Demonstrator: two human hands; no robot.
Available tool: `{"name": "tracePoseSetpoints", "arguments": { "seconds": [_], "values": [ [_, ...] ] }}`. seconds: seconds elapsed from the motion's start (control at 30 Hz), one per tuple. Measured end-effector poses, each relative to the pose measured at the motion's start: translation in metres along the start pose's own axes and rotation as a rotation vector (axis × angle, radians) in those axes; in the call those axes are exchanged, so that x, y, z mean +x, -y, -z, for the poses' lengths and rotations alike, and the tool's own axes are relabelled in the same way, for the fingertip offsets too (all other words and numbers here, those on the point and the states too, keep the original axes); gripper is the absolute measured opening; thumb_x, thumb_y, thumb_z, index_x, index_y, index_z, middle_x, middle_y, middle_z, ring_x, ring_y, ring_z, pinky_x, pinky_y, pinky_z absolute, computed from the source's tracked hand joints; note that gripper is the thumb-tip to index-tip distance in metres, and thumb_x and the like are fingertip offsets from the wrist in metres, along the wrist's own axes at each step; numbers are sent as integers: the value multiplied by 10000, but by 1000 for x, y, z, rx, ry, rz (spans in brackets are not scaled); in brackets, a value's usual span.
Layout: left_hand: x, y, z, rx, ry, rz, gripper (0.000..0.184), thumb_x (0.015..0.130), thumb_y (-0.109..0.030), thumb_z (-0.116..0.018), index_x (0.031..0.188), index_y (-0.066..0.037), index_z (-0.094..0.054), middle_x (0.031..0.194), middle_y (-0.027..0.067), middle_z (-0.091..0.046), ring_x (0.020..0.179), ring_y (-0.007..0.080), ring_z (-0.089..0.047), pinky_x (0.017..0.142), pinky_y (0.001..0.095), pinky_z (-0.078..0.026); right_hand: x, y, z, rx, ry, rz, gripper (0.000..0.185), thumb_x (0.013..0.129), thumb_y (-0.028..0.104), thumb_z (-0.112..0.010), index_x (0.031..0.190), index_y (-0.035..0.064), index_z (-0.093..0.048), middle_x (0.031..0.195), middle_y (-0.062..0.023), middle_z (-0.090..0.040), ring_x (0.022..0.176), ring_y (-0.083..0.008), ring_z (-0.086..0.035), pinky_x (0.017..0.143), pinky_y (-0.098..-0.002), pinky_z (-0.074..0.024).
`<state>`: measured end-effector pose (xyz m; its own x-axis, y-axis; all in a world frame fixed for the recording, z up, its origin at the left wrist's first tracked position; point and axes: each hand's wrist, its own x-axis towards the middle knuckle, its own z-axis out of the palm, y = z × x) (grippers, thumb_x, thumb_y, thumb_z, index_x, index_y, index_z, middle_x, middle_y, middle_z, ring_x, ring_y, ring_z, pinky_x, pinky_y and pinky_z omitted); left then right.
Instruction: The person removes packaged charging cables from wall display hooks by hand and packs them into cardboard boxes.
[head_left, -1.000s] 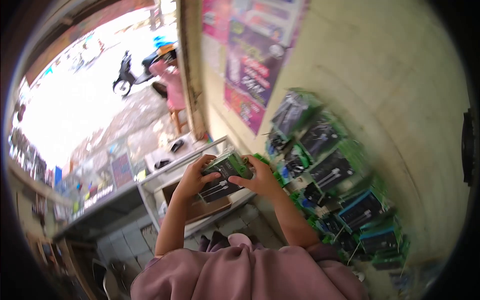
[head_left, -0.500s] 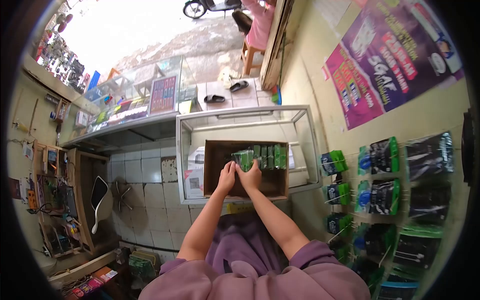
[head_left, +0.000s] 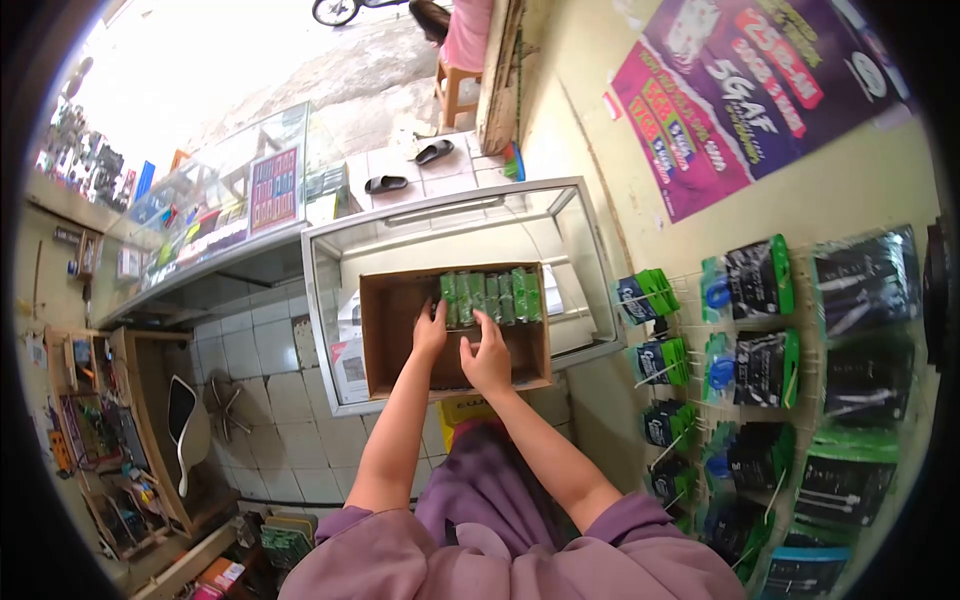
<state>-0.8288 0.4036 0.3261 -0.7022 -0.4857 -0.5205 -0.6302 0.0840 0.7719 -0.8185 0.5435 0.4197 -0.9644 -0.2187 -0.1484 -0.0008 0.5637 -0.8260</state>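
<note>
Currently, the green packets (head_left: 487, 298) are located inside a brown cardboard box (head_left: 395, 340), arranged as a single row along its far side and extending toward its right side. Each unit stands on edge, flat against its neighbours, so that mainly a narrow green face shows. Clear, glossy plastic film covers the units and returns pale highlights; lighter markings on the green faces are too small to read. Upper edges are nearly level, with slight steps between units.

Left hand (head_left: 429, 329): positioned inside the box, at the left end of the row, fingers directed toward the far side. Grip released; contact with the end packet cannot be determined. Right hand (head_left: 487, 356): positioned at the near side of the row, thumb set apart from the fingers. Grip released; fingertips lie at or just above the lower edges of the middle packets.

The box rests on a glass worktop (head_left: 430, 238) with a metal frame, its near right corner overlapping the front edge. A printed sheet (head_left: 350, 372) shows beside the box at its left. Farther right, black-and-green packs (head_left: 762, 368) hang in columns below a purple poster (head_left: 740, 110).
</note>
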Motion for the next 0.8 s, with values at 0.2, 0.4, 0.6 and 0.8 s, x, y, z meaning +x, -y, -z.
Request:
{"name": "tracePoseSetpoints", "arguments": {
  "seconds": [0.2, 0.4, 0.6, 0.8],
  "values": [
    [-102, -49, -1, 114, -202, -431, 443, 871, -264, -648, 1238, -36, -549, 1255, 247, -483, 1179, 393, -483, 1012, 436, -391, -67, 6, 89, 173, -165, 35, 493, 830, 37, -632, 1296, 70, -473, 1162, -140, -588, 730, -224, -674, 676, -346, -536],
    [-266, -157, 3, -118, 198, -596, 260, 897, -113, -596, 1148, -46, -606, 1137, 101, -554, 1046, 233, -577, 830, 318, -500, -161, 62, 223, 250, -450, 37, 402, 853, 41, -631, 1242, 61, -531, 981, -107, -648, 705, -185, -655, 654, -301, -527],
    [-374, -258, -38, -198, 604, -1027, 209, 908, -70, -571, 1102, -23, -632, 1129, 98, -577, 994, 210, -601, 772, 300, -516, -250, 125, 339, 89, -988, 318, 267, 892, 27, -592, 1159, 25, -585, 898, -87, -651, 689, -152, -626, 636, -263, -505],
    [-452, -369, -114, -231, 937, -1274, 432, 929, -143, -571, 1335, -28, -477, 1266, 147, -520, 1187, 253, -499, 994, 366, -393, -292, 135, 418, -37, -1272, 309, 621, 910, 124, -621, 1436, 52, -300, 1441, -176, -319, 1313, -307, -373, 947, -405, -424]
  ]
}}
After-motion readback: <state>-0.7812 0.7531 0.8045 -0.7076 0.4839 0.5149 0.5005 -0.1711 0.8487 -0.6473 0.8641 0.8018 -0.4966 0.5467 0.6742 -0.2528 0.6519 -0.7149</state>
